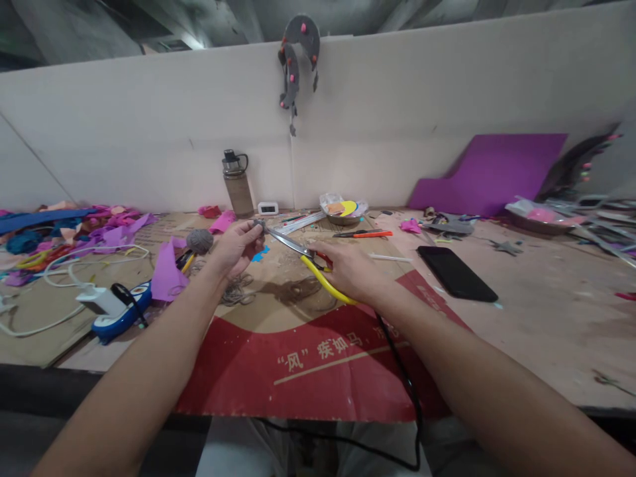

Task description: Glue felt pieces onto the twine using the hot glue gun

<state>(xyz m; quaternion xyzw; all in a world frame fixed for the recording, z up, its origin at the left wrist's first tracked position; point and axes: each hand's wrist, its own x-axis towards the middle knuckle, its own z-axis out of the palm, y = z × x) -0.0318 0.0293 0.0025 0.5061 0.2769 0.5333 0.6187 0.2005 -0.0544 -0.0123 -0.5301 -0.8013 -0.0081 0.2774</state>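
Right fingers [325,258] gripped yellow-handled scissors [293,244], left fingers [247,240] pinched something small and grey, bowl [344,217] held a yellow piece, bottle [237,189] held brownish contents.

Looks like a craft workshop: felt scraps [119,228] at left, yarn ball [199,241], scissors [293,246] over a cluttered workbench [536,318].

Bare forearms [166,338], pale legwear [236,450]

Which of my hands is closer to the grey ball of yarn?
Your left. The left hand is just right of the grey yarn ball; the right hand, holding the scissors, is farther right, beyond the left hand.
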